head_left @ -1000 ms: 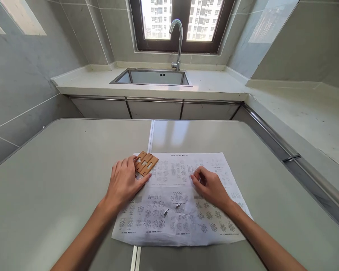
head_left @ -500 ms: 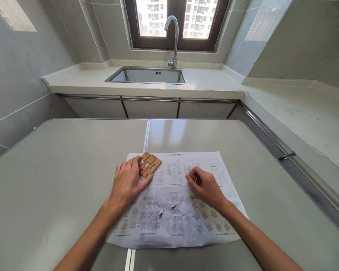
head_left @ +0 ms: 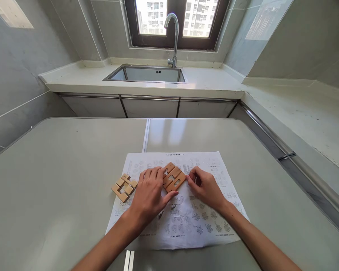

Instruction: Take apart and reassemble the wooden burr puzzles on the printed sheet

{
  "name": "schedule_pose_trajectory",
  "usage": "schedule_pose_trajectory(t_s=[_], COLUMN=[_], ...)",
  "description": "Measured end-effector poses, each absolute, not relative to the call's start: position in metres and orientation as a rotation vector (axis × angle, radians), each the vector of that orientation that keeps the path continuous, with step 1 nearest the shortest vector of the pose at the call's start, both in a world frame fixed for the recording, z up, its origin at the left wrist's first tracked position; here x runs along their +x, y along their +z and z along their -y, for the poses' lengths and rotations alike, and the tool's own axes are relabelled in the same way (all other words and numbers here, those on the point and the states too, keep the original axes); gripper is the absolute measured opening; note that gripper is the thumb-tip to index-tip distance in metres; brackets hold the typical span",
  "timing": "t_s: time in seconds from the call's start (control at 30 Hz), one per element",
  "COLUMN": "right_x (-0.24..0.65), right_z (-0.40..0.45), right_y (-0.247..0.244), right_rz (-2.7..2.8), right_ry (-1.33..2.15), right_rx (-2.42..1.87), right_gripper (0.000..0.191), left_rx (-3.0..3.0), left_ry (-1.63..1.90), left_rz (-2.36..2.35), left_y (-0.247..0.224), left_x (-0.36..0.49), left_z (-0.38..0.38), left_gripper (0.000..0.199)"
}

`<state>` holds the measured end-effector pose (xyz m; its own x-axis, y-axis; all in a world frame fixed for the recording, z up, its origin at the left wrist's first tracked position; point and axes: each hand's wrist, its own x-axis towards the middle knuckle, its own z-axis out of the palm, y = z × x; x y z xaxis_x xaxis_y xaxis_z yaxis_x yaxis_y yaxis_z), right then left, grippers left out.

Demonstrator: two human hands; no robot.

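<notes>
My left hand (head_left: 150, 190) curls over a flat group of notched wooden puzzle pieces (head_left: 173, 177), with its thumb along the near edge and its fingers on the far left side. Dark marks show on these pieces, and slots run through them. At their right corner my right hand (head_left: 205, 187) is closed, its thumb and index finger pressed together; nothing shows between them. Whether it touches the corner is hard to tell. Left of my left hand lies a second group of wooden pieces (head_left: 124, 187), with an opening in its middle. Under it all spreads a printed paper sheet (head_left: 186, 233) with small diagrams.
The sheet lies on a grey-beige tabletop (head_left: 59, 180), split by a pale seam (head_left: 146, 135). Beyond are a counter (head_left: 209, 79) with a sink (head_left: 147, 79) and faucet (head_left: 173, 41). Another counter (head_left: 307, 113) with a metal rail runs along the right.
My left hand has moved right with the slotted wooden pieces, bringing them beside my right hand. The second group of pieces is now in view at the left. My right hand stays put.
</notes>
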<state>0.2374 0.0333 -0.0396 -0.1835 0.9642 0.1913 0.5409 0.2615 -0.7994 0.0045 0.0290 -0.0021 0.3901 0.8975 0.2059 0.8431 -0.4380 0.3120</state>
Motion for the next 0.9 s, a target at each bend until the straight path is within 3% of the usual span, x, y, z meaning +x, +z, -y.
schedule_pose_trajectory(t_s=[0.17, 0.27, 0.37, 0.5, 0.9], right_x=[0.232, 0.226, 0.219, 0.211, 0.212], right_z=[-0.03, -0.027, -0.022, -0.015, -0.018], right_y=[-0.037, -0.036, -0.037, -0.038, -0.038], right_rz=[1.875, 1.942, 1.999, 2.037, 1.992], right_ry=[0.61, 0.504, 0.458, 0.378, 0.276], right_rx=[-1.389, -1.334, -1.311, -1.356, -1.402], right_gripper=[0.01, 0.028, 0.054, 0.07, 0.074], left_rx=[2.429, 2.444, 2.463, 2.463, 2.497], left_ry=[0.559, 0.58, 0.592, 0.572, 0.595], left_rz=[-1.513, -1.492, -1.495, -1.5, -1.499], left_y=[0.0, 0.0, -0.001, -0.002, -0.009], left_x=[0.005, 0.004, 0.003, 0.004, 0.005], left_z=[-0.028, -0.028, -0.028, -0.03, -0.037], left_gripper=[0.02, 0.007, 0.006, 0.008, 0.013])
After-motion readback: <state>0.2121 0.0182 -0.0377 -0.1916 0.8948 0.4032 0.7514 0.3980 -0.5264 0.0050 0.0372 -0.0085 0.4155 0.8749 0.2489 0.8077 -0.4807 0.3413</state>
